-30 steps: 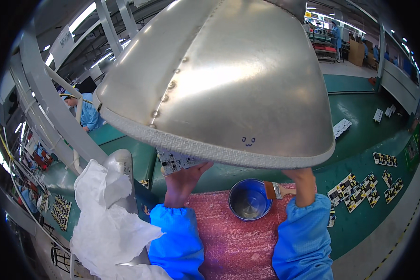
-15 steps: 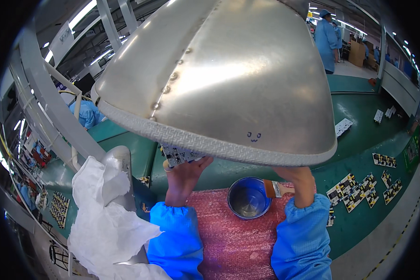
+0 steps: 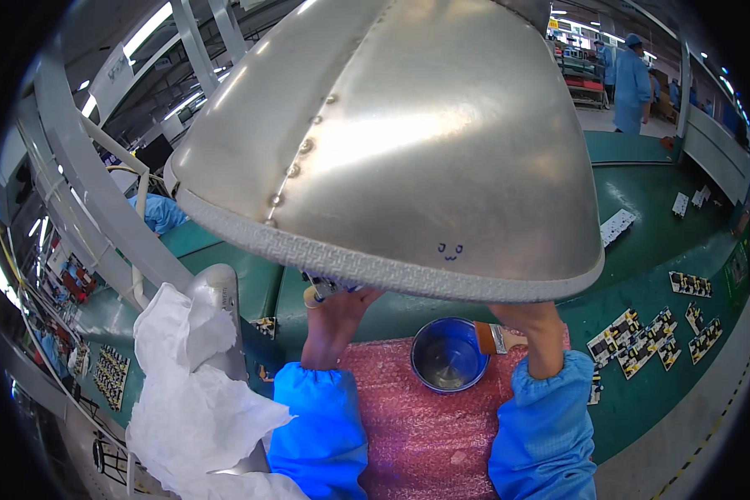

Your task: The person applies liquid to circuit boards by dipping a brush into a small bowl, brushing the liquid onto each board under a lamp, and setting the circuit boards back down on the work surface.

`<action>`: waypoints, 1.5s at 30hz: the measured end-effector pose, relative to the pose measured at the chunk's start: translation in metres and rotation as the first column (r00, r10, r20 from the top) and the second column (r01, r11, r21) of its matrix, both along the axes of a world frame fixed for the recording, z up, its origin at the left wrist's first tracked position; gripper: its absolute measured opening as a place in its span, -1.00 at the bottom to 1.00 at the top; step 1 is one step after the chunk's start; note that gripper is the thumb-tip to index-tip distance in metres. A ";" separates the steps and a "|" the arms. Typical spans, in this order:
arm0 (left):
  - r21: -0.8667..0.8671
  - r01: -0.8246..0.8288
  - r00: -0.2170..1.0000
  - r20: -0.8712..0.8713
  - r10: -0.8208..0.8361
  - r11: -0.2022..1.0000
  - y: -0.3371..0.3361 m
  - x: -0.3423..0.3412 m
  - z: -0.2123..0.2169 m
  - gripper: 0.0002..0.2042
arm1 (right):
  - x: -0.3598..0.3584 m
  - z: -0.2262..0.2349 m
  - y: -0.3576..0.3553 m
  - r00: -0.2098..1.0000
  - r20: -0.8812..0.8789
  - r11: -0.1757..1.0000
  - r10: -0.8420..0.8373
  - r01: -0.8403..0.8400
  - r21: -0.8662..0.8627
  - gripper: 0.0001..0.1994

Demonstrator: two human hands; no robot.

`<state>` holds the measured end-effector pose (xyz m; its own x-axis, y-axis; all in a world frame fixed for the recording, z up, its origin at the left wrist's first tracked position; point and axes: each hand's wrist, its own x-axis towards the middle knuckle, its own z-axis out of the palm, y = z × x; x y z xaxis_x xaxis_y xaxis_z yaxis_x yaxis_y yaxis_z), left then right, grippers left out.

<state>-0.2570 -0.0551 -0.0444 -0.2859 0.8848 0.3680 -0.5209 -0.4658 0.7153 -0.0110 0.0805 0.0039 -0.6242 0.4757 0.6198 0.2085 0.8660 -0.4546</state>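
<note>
My left hand (image 3: 338,318) is closed on the edge of a circuit board (image 3: 328,285), under the rim of a big metal hood (image 3: 442,183). The hood covers most of that board and my fingertips. From my right hand (image 3: 529,315) only the wrist and the heel show; its fingers are hidden beneath the hood. Between my forearms stands a blue bowl (image 3: 419,368) with clear liquid in it. A flat paintbrush (image 3: 497,338) lies at the bowl's right rim, its handle passing behind my right wrist. Red bubble wrap (image 3: 392,417) lies under the bowl.
Several populated circuit boards (image 3: 629,343) lie on the green bench (image 3: 642,275) at right. More boards (image 3: 111,377) are at far left. White crumpled paper (image 3: 183,392) drapes over a metal duct (image 3: 215,292) beside my left sleeve. A person in blue (image 3: 632,83) is at the back right.
The circuit board in my left hand has gone further under the hood, so less of it shows. The person at the back has moved to the right. The brush and bowl stay in place.
</note>
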 end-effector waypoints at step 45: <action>-0.049 -0.042 0.999 -0.016 0.041 0.998 0.017 0.001 -0.031 -0.60 | -0.022 -0.048 0.015 0.869 -0.493 0.676 0.044 -0.389 -0.626 -0.59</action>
<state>-0.2559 -0.0385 -0.0753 -0.3172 0.8896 0.3287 -0.4912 -0.4506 0.7455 -0.0333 0.0958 -0.0446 -0.5377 0.7502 0.3849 -0.2947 0.2605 -0.9194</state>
